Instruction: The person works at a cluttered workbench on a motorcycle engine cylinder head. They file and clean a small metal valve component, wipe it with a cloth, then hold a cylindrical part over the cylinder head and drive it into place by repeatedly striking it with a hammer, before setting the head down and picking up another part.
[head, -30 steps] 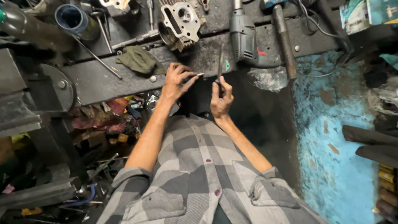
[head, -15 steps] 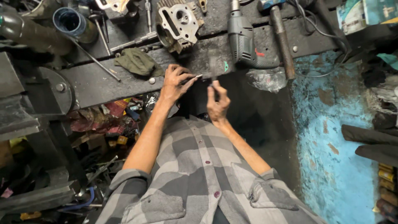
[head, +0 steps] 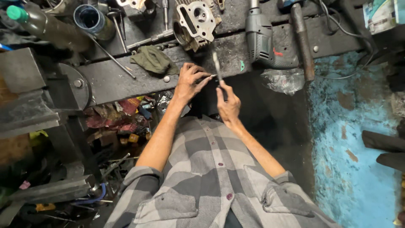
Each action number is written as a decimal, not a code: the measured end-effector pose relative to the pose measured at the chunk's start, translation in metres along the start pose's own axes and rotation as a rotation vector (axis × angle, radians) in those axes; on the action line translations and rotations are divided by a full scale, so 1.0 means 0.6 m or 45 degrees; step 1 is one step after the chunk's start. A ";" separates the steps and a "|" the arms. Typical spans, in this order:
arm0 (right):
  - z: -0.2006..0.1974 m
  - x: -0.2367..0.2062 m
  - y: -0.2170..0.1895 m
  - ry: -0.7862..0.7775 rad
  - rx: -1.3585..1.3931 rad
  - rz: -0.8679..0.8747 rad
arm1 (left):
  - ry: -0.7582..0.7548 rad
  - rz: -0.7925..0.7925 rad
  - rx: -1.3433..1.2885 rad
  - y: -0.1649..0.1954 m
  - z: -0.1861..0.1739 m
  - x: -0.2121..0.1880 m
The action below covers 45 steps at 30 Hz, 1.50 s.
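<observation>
Workbench [head: 118,80]: rod [head: 217,64] above right hand [head: 228,105]

We see a box [head: 381,14] at the top right corner, rectangular, white and teal printed faces, cut by the frame edge, a small green sticker [head: 242,66] on the dark bench edge beside the drill [head: 262,40]

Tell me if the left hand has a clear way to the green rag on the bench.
Probably yes: the left hand sits just beside the green rag, with only bare bench between them. But its fingers already pinch a small part, so it isn't free.
</observation>
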State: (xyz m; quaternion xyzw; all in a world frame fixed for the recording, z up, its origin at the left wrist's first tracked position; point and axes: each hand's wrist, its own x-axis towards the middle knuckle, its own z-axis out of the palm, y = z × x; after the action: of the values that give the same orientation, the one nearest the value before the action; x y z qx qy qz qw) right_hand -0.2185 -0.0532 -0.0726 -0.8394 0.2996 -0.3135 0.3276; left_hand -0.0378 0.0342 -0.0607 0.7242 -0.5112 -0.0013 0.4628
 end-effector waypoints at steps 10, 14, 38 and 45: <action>0.002 0.005 -0.010 0.083 0.253 0.292 | -0.045 -0.026 0.020 0.001 -0.003 0.001; 0.002 0.009 -0.013 0.341 0.324 -0.179 | -0.041 -0.039 0.033 0.006 -0.007 0.003; -0.001 0.021 -0.018 0.182 0.208 0.849 | -0.020 -0.047 0.010 0.005 -0.004 0.009; -0.012 0.018 -0.014 0.139 0.146 -0.007 | -0.024 -0.037 -0.009 0.001 -0.003 0.009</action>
State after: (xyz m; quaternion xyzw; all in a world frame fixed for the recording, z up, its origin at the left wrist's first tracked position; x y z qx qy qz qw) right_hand -0.2145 -0.0580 -0.0584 -0.8018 0.2964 -0.3761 0.3575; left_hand -0.0344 0.0314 -0.0567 0.7297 -0.5051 -0.0167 0.4605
